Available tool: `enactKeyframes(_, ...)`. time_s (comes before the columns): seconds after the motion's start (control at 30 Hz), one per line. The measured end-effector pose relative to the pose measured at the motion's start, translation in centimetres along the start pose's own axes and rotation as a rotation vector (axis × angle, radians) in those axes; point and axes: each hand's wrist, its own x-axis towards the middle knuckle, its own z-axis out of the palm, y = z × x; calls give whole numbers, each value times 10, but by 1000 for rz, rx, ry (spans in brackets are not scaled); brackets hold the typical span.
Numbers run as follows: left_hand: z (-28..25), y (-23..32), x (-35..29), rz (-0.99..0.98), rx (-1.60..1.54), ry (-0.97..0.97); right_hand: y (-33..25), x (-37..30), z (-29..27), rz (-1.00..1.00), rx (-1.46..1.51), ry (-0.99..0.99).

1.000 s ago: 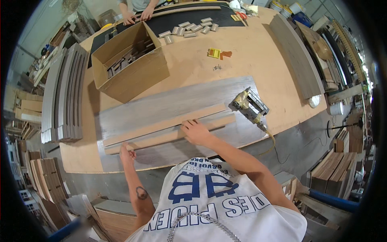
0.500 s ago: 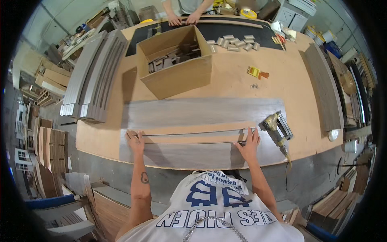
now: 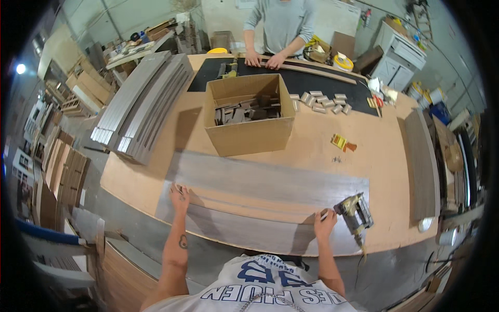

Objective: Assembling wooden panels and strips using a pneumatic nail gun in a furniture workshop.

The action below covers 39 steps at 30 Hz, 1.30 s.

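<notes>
Two long, narrow wooden strips (image 3: 254, 205), tan on top with thin dark edges, lie side by side along a wide grey wood-grain panel (image 3: 270, 174). At their left end my left hand (image 3: 180, 198) is closed on them, fingers bent over the ends. My right hand (image 3: 325, 223) is closed round their right end, thumb and fingers pinching the edges. Just beyond that hand a nail gun (image 3: 355, 214) with a hose rests on the panel's right end.
An open cardboard box (image 3: 252, 141) of small brown pieces stands behind the panel. Stacked grey boards (image 3: 140, 106) lie at left, a long board (image 3: 420, 166) at right. Small blocks (image 3: 322, 101) and a yellow packet (image 3: 339, 141) lie farther back. A co-worker's hands (image 3: 265, 61) hold a strip.
The two strips, spaced apart before, now lie close together. My right hand's spread fingers have curled in round their end. The view has tilted up, showing more of the co-worker.
</notes>
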Motion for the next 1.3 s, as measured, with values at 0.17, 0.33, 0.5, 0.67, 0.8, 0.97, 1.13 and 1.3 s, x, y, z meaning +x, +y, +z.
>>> enactKeyframes(0.17, -14, -7, 2, 111, 1, -36, 1, -10, -10, -23, 0, 15)
enactKeyframes(0.33, -26, -7, -2, 93, 15, -59, -14, 2, -41, 32, 10, -247)
enactKeyframes(0.5, -24, 55, 27, -82, 165, -146, -78, 44, -49, -312, -215, -87)
enactKeyframes(0.67, -14, 208, 94, 147, -626, 131, -287, 141, -31, -753, 46, -51)
enactKeyframes(0.8, 11, 248, 166, 53, -500, 91, -360, 167, 4, -927, -238, -157)
enactKeyframes(0.97, 19, 220, 183, 256, -745, -204, -403, 162, -16, -738, -396, -535)
enactKeyframes(1.13, 14, 223, 171, 220, -684, -302, -452, 223, 41, -583, -117, -831)
enactKeyframes(1.3, 2, 240, 176, 131, -723, -409, -429, 250, 166, -370, -568, -982)
